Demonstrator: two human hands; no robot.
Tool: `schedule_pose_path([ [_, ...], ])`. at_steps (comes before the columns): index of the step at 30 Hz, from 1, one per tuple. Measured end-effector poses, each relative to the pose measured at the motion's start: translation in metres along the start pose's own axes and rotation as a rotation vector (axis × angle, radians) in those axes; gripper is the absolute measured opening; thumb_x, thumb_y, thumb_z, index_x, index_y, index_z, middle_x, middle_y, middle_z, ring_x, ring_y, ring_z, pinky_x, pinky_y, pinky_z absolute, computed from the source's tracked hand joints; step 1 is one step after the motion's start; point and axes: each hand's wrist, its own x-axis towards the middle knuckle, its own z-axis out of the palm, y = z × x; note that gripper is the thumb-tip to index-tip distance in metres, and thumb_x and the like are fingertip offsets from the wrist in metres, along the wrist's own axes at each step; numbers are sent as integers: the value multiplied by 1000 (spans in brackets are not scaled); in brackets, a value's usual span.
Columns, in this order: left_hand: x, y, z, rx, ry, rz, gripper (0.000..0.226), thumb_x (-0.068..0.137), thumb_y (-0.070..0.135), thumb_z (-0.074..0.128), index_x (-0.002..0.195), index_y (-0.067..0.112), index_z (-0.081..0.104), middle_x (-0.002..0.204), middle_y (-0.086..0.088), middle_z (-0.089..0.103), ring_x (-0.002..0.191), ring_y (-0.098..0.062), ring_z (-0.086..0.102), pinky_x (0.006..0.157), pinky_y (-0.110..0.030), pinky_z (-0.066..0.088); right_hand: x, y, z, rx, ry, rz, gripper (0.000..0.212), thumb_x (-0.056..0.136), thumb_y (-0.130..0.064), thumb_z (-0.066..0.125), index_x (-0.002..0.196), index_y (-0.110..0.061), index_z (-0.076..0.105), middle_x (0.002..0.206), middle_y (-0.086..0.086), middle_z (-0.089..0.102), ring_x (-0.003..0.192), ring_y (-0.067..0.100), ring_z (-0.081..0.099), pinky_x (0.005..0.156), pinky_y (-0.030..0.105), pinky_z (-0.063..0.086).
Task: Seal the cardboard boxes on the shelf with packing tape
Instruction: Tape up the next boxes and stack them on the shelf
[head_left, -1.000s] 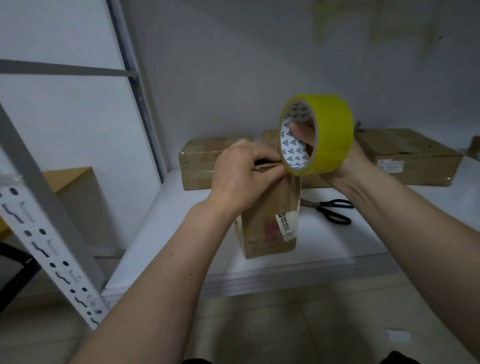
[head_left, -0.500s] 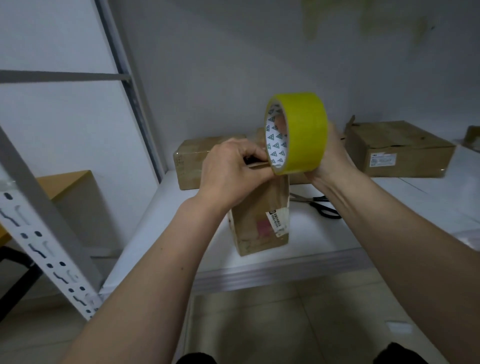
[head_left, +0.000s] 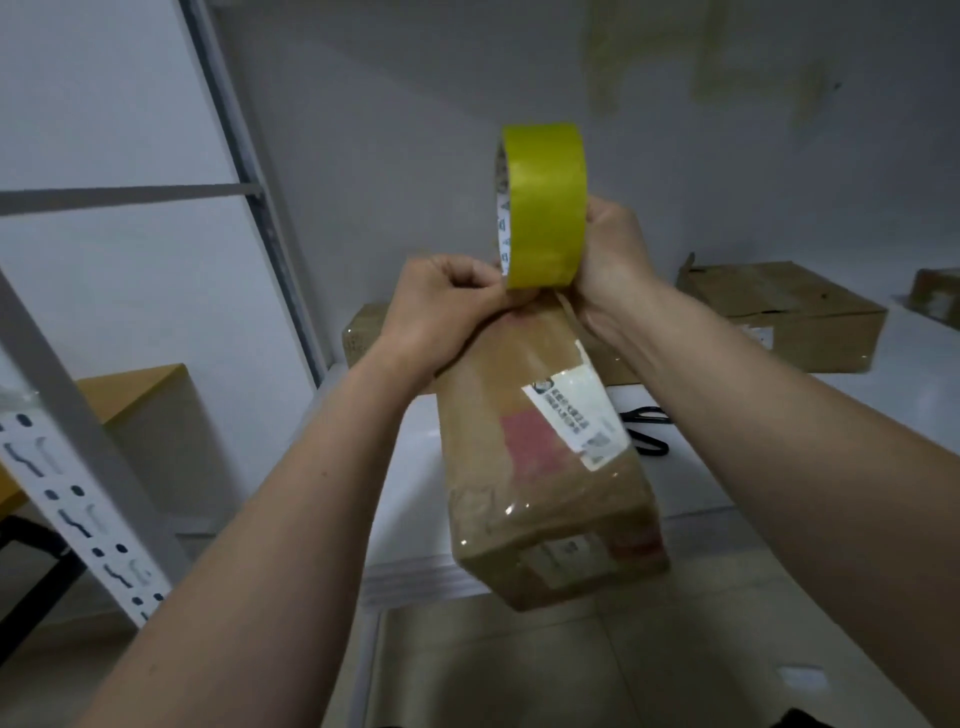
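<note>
A tall brown cardboard box (head_left: 540, 467) with a white label stands tilted at the front edge of the white shelf (head_left: 415, 467). Above its top end my right hand (head_left: 613, 265) grips a roll of yellow packing tape (head_left: 543, 205), held upright. My left hand (head_left: 447, 306) pinches the tape's loose end at the bottom of the roll and presses down on the top edge of the box. Two more cardboard boxes lie behind: one at the back left (head_left: 363, 332), mostly hidden by my arm, one at the back right (head_left: 789, 312).
Black-handled scissors (head_left: 647, 431) lie on the shelf right of the tall box. A grey perforated shelf upright (head_left: 67, 467) slants at the left, with a wooden table (head_left: 130, 384) behind it. Another box corner (head_left: 937, 296) shows at the far right. Tiled floor lies below.
The view has moved closer and the tall box now leans toward me. The tape roll has turned from showing its core to edge-on. My left hand still pinches the tape end.
</note>
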Motion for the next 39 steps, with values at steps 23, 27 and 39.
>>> schedule_pose_path([
  [23, 23, -63, 47, -89, -235, -176, 73, 59, 6, 85, 123, 18, 52, 101, -4, 69, 87, -13, 65, 82, -32, 56, 27, 85, -63, -435, 105, 324, 24, 93, -6, 60, 69, -10, 57, 60, 8, 59, 41, 12, 50, 42, 22, 42],
  [27, 24, -71, 47, -175, -232, -204, 83, 62, 15, 88, 135, 19, 48, 104, -1, 69, 90, -12, 66, 79, -30, 55, 25, 73, -93, -735, 20, 295, 14, 99, -21, 52, 104, -11, 60, 89, 6, 61, 67, 12, 57, 64, 23, 50],
  [39, 23, -84, 42, -352, -220, -302, 104, 50, 34, 93, 138, 4, 47, 109, -11, 66, 97, -24, 67, 84, -39, 55, -12, 89, -159, -1837, -361, 359, 29, 91, -35, 56, 79, -9, 52, 86, 7, 45, 75, 21, 43, 61, 31, 35],
])
